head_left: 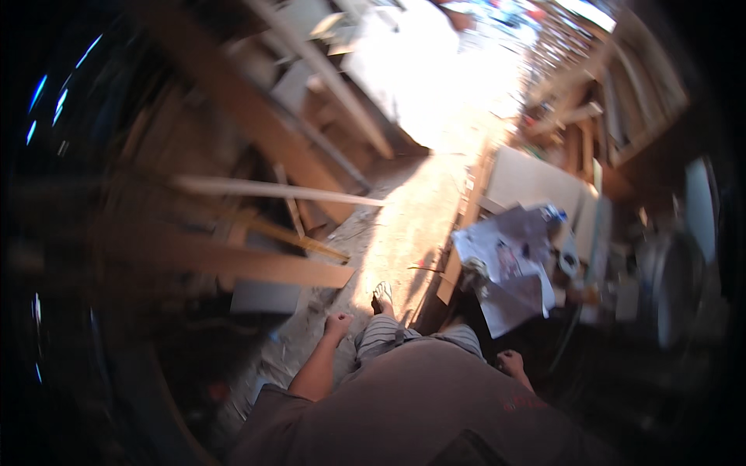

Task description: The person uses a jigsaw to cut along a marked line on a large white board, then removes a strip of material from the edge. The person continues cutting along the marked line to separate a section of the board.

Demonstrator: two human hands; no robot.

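Note:
My left hand [337, 325] hangs at my left side, its fingers curled into a loose fist. Nothing shows in it, and it touches nothing around it. On the other side, my right hand [510, 362] is held low beside my hip with the fingers curled in. A dark patch lies between those fingers; whether it is shadow or a small object is hidden. Closest to the right hand are creased white paper sheets [509, 256] with dark marks, lying on top of piled things. Near the left hand, the end of a wide wooden board [311, 272] juts toward me.
A sunlit floor strip [412, 202] runs ahead, under my sandalled foot [382, 297]. Leaning planks [311, 70] and a thin batten [272, 189] crowd the left. Along the right are a pale panel [536, 182], a wooden rack [645, 78] and a blurred round metal object [672, 287].

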